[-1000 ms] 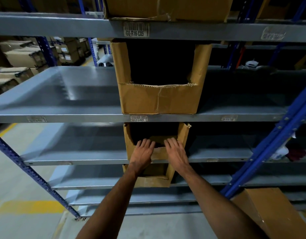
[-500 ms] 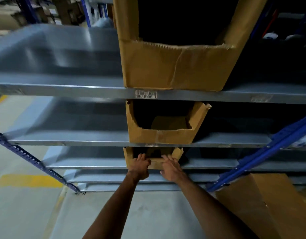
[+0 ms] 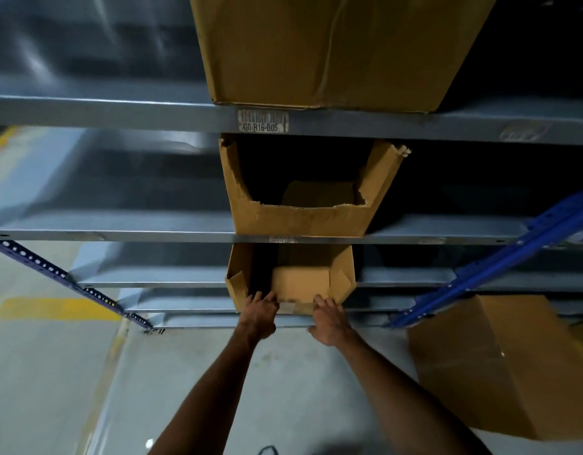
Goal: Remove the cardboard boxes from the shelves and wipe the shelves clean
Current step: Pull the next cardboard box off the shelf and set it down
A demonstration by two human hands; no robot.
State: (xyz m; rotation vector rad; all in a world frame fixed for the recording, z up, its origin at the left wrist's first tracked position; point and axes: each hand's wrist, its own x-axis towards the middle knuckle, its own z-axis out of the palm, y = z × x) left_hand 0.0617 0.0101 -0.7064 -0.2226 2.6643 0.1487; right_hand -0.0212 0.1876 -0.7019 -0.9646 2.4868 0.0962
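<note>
Both hands, left (image 3: pixel 259 315) and right (image 3: pixel 329 320), grip the low box's (image 3: pixel 293 284) front lip; torn flap could rip or snag the shelf (image 3: pixel 119 229) above them

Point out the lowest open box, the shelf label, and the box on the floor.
Lowest open box (image 3: pixel 344 267): head view, on its right side wall.
Shelf label (image 3: pixel 263 121): head view, on the middle of the sticker.
Floor box (image 3: pixel 500 366): head view, on its top face.
</note>
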